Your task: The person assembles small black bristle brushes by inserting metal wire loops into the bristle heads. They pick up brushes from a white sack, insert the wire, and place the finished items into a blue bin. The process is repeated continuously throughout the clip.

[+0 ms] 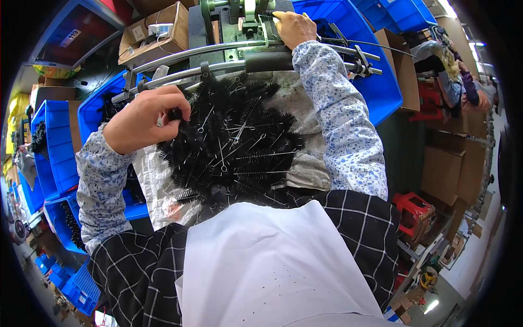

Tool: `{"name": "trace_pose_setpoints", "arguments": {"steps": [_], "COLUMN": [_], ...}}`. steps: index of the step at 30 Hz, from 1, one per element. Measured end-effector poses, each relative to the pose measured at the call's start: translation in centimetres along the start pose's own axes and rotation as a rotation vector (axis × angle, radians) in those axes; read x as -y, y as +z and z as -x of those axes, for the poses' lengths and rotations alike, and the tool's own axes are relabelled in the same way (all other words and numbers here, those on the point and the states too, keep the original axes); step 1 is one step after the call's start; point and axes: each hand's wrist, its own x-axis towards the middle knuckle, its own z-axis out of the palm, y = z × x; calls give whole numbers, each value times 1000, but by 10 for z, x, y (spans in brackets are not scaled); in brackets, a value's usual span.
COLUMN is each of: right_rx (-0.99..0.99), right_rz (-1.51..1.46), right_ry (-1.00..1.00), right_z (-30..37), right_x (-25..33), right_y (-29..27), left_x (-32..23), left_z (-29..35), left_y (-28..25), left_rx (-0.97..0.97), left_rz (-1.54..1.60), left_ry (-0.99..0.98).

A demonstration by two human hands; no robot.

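A heap of black twisted-wire tube brushes (239,136) with bare stems and small looped ends lies in front of me, on a whitish woven sheet (310,139). At the heap's upper left edge, my left hand (150,117) is curled, its thumb and fingers closed on the black bristles of a tube brush. My right hand (294,30), with yellow coverings on its fingertips, reaches to the metal machine (239,32) at the far side. Its fingers are closed on a dark-bristled tube brush (267,17) beside the machine's head; the grip itself is partly hidden.
Curved metal rails (218,66) run across the machine's near side. Blue bins stand at the right (376,90) and left (57,152). An open cardboard box (155,35) sits behind on the left. Red stools (414,215) and another person (455,76) are at the right.
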Motion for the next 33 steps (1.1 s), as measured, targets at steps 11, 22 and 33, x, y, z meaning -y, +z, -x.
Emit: {"name": "trace_pose_setpoints", "arguments": {"steps": [11,22,33], "right_rx": [-49,24,32], "right_rz": [156,-37,35], "right_ry": [-1,117,89], "right_z": [1,1,1], "right_x": [-9,19,20], "right_y": [5,4,-6], "left_x": [-15,-14,-14], "left_z": [6,7,2], "left_y": [-30,-40,-42], "left_rx": [-296,-349,-316], "left_rz": [-35,-3,-25], "left_ry": [120,146,144]}}
